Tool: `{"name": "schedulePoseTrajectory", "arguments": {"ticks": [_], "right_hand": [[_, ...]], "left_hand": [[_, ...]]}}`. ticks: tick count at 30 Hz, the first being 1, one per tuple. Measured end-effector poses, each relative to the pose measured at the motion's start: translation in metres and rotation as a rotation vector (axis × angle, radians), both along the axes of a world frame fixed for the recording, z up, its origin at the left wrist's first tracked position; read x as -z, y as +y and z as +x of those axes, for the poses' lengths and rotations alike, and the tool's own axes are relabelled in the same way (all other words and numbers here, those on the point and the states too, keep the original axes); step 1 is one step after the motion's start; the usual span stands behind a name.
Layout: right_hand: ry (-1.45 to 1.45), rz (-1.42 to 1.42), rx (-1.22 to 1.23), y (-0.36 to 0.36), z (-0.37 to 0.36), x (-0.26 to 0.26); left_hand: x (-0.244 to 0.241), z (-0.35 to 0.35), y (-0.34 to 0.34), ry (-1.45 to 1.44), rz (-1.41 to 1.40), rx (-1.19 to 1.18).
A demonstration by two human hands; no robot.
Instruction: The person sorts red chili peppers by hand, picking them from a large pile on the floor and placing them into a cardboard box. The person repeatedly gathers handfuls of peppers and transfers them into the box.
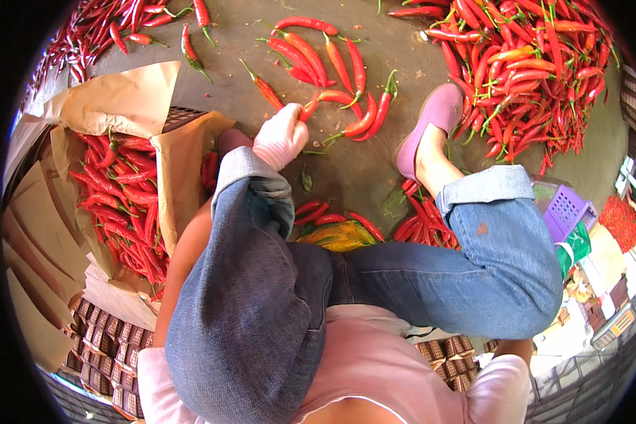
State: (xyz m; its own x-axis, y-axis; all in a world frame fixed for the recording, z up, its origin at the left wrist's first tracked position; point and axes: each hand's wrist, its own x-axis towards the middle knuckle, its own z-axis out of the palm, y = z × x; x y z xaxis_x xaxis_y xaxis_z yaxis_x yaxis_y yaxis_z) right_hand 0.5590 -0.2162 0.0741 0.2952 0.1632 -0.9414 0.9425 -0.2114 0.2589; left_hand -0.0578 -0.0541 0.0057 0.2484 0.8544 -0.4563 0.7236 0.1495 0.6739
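My left hand (282,137), in a pale pink glove, reaches down between my knees. Its thumb and fingers are closed on a red chili pepper (309,108), partly hidden by the fingers. Several loose chili peppers (304,53) lie on the floor just beyond it. One orange-red chili pepper with a green stem (267,91) rests left of the fingers. My right hand is out of view; only part of that arm shows beside my right knee.
A paper-lined crate (161,185) of red chilies stands at left. A large chili pile (530,79) covers the upper right, another pile (95,32) the upper left. Chilies (421,217) lie beneath my right leg. A purple plastic basket (564,212) sits at right; brown crates (103,350) are behind.
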Motion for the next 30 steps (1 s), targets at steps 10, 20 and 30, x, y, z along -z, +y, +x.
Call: {"name": "schedulePoseTrajectory", "arguments": {"ticks": [10, 20, 30], "right_hand": [[0.337, 0.435, 0.352, 0.217, -0.209, -0.071], [0.035, 0.899, 0.672, 0.144, -0.412, 0.077], [0.176, 1.214, 0.716, 0.202, -0.407, 0.091]], "left_hand": [[-0.006, 0.010, 0.094, 0.231, 0.128, -0.280], [0.019, 0.053, 0.095, 0.417, 0.314, -0.090], [-0.015, 0.036, 0.104, 0.217, 0.321, -0.274]]}}
